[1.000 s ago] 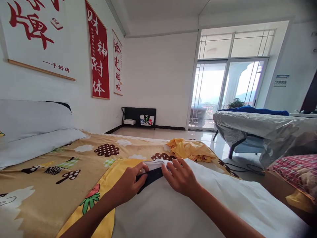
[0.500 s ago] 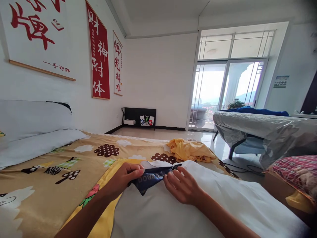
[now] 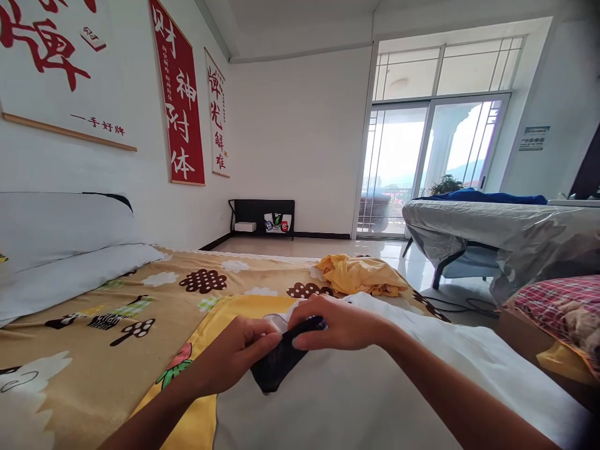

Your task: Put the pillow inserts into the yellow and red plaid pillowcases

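Pinching the dark cloth (image 3: 276, 362) with my left hand (image 3: 237, 353) and right hand (image 3: 335, 325); a loose grip could drop it onto the white garment (image 3: 375, 400) beneath.

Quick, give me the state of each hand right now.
Left hand: closed, pinching the dark cloth lying on the white fabric.
Right hand: closed on the same dark cloth's upper edge.
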{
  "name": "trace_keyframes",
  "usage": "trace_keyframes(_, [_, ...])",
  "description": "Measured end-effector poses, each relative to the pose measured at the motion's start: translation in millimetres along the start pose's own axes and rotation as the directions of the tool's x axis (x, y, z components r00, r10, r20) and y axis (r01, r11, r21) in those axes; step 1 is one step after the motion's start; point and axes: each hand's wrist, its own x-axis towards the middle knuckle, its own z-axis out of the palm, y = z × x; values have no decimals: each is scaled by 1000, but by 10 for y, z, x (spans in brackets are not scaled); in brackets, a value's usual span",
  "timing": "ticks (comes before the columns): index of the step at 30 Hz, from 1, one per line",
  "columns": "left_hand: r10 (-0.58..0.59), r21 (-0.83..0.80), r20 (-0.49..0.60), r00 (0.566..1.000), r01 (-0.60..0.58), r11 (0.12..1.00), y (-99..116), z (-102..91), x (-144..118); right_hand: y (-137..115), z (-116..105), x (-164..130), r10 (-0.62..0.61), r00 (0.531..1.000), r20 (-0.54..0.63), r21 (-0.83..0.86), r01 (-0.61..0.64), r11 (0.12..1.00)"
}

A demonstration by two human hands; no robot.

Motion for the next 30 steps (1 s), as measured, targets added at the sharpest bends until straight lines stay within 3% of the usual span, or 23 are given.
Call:
trace_keyframes(3, [-88,-107,78,993,96,990,70,-22,-98,31,-57,-24,31,999,19,95,-33,995])
trace_keyframes(6, [-187,-171,183,965,218,961,132,-40,-185,-79,-110,-96,-16,999,-29,213,22,977])
trace_keyframes(8, [-176,-47,119,977,183,982,152,-60,-217,-206,-149,-147,-30,997,-69,174,41,984])
trace_keyframes(10, [-107,104,-15,994,108,989,154,-88,-228,-315,-188,-184,-27,991,-132,73,36,997])
trace_keyframes(13, [9,167,-113,994,10,986,134,-138,-232,-355,-247,-207,-21,981,-195,-10,20,1000])
trace_keyframes(17, [-5,48,-80,997,8,999,96,-210,-263,-172,-337,-227,83,996,-37,47,-82,996])
trace_keyframes(21, [-9,22,-162,987,13,1000,40,-267,-287,74,-424,-288,152,984,97,87,-161,983])
trace_keyframes(27, [-16,56,-179,984,27,998,-15,-280,-299,177,-439,-353,95,992,78,49,-99,994])
trace_keyframes(30, [-49,31,-135,990,54,998,-5,-266,-319,146,-407,-350,123,990,69,45,-126,991])
